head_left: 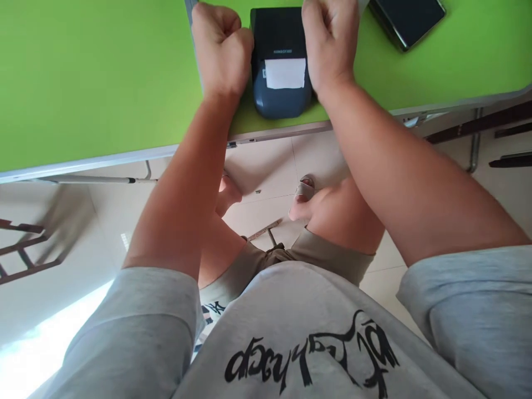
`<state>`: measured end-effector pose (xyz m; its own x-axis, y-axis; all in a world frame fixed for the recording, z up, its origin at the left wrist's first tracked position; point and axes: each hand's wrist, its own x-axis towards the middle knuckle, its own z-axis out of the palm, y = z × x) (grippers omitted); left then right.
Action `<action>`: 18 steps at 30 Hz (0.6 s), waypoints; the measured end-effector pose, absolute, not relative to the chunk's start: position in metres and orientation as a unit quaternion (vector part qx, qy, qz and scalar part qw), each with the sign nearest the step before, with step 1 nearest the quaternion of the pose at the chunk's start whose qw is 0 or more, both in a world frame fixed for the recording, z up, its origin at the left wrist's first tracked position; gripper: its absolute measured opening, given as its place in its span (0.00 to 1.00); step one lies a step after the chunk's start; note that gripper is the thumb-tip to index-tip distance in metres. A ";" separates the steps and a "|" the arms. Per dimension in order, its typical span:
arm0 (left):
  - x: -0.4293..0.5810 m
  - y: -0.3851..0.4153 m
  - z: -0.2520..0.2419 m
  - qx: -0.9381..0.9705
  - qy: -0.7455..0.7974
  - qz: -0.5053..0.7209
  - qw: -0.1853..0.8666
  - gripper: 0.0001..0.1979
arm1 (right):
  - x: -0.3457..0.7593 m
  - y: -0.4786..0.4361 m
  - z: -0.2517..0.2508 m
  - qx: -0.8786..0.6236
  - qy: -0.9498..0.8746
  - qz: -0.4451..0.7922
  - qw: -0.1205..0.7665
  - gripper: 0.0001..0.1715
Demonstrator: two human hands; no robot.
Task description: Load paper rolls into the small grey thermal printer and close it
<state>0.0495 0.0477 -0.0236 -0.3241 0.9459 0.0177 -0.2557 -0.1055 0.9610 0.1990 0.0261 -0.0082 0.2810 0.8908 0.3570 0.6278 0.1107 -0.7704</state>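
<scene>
A small dark label printer (282, 102) sits on the green table near its front edge. A short white paper strip (285, 73) sticks out of its slot and lies over its lower half. My left hand (222, 50) is curled into a fist just left of the printer, its knuckles close to or touching the casing. On the other side, my right hand (332, 44) is also a fist, against or slightly over the printer's right edge. Nothing shows in either fist.
A dark smartphone (409, 22) lies on the table (95, 83) at the upper right. A seam splits the tabletop by my left hand. Below the front edge are metal table legs, my knees and a tiled floor (270, 160). A rack-like brown frame (29, 249) stands at left.
</scene>
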 end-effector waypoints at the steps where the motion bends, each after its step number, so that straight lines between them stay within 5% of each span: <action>1: 0.049 0.046 -0.020 0.382 0.492 0.646 0.441 0.31 | 0.200 0.024 -0.004 -0.640 -0.594 0.143 0.467 0.40; 11: 0.043 0.028 -0.002 0.538 0.540 0.556 0.330 0.24 | 0.201 0.023 -0.016 -0.498 -0.624 0.164 0.580 0.28; 18: 0.030 0.011 0.004 0.584 0.518 0.500 0.375 0.27 | 0.198 0.015 -0.007 -0.529 -0.613 0.228 0.541 0.27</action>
<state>0.0299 0.0113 0.0038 -0.0370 0.9800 0.1955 0.2307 -0.1819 0.9559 0.1979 0.0153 -0.0070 0.1457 0.8947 0.4222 0.4020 0.3364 -0.8516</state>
